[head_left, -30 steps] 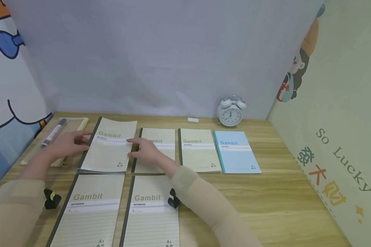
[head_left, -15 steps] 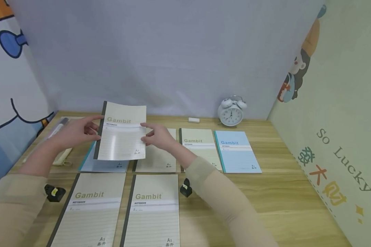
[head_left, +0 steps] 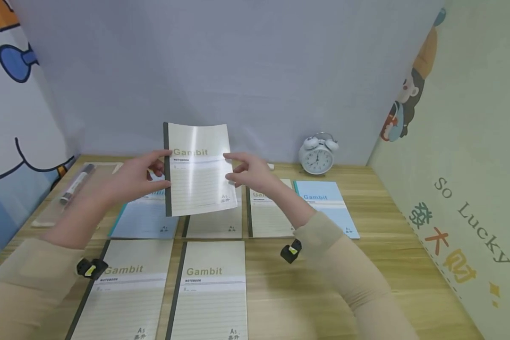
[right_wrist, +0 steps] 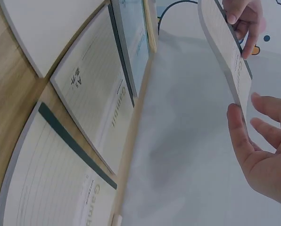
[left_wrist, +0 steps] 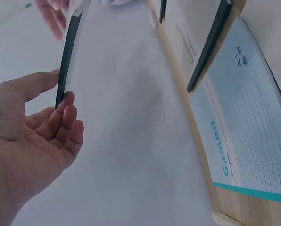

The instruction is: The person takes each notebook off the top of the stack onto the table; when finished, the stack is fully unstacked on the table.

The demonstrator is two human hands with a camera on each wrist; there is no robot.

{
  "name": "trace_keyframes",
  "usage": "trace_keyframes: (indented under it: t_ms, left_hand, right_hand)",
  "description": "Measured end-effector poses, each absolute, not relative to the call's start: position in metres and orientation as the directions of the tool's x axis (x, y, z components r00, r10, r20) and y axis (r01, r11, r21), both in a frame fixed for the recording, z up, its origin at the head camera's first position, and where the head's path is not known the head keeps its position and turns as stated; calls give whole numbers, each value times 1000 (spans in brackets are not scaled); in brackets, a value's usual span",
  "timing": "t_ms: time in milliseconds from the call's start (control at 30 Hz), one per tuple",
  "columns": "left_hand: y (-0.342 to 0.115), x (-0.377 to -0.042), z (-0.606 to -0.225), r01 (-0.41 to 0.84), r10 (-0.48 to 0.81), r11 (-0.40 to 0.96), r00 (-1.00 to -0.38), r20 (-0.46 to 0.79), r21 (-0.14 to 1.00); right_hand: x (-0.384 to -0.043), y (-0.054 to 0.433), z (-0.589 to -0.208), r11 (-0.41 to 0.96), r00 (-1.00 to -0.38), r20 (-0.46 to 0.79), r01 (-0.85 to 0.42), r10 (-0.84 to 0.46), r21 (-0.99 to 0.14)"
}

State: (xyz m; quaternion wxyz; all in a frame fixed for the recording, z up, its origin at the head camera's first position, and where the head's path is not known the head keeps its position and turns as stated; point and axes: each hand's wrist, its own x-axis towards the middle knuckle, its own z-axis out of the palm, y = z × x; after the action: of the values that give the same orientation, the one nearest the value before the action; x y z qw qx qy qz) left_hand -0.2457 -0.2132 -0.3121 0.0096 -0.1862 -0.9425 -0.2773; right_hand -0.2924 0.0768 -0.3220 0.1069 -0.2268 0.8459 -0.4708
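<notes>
A cream Gambit notebook (head_left: 201,189) with a dark spine is held up above the table, cover facing me. My left hand (head_left: 136,177) pinches its spine edge between thumb and fingers, as the left wrist view also shows. At the opposite edge my right hand (head_left: 255,172) grips it, thumb on one face and fingers on the other in the right wrist view. Below it lie a blue notebook (head_left: 142,219) and a cream notebook (head_left: 214,229), both partly covered by the raised one. Further right are another cream notebook (head_left: 269,219) and a second blue one (head_left: 329,210).
Two cream notebooks lie in the front row, a left one (head_left: 131,302) and a right one (head_left: 210,302). A marker (head_left: 77,184) rests on a pale pouch (head_left: 46,215) at the left. The white alarm clock (head_left: 317,159) stands at the back near the wall.
Both hands have lifted the cream notebook off the blue notebook at the left and carried it up and to the right. The blue cover beneath has come into view.
</notes>
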Motion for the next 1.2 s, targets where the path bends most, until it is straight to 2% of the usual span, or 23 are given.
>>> trace_keyframes:
  t_ms: [200,400,600,1000,1200]
  left_hand:
    - [-177,-234,-311,413,351,739,-911,219,532]
    - [-139,-223,-316,386,331,744,-922,202,545]
    - [-109,-208,-328,375,333,695,-924,187,614]
    - [-70,-184,-360,335,388,574,-915,112,747]
    - [-56,-171,-379,312,460,510,-886,52,802]
  right_hand:
    - [-280,113,-312,458,-882,64,-302,-466,-836]
    - [-265,149,-309,543,-873,117,-393,-473,-742]
    - [-252,180,-308,558,-852,146,-449,-502,-698]
    - [-221,236,-328,625,-837,65,-455,-543,-634]
    - [-211,260,-343,578,-794,-11,-433,-607,-692]
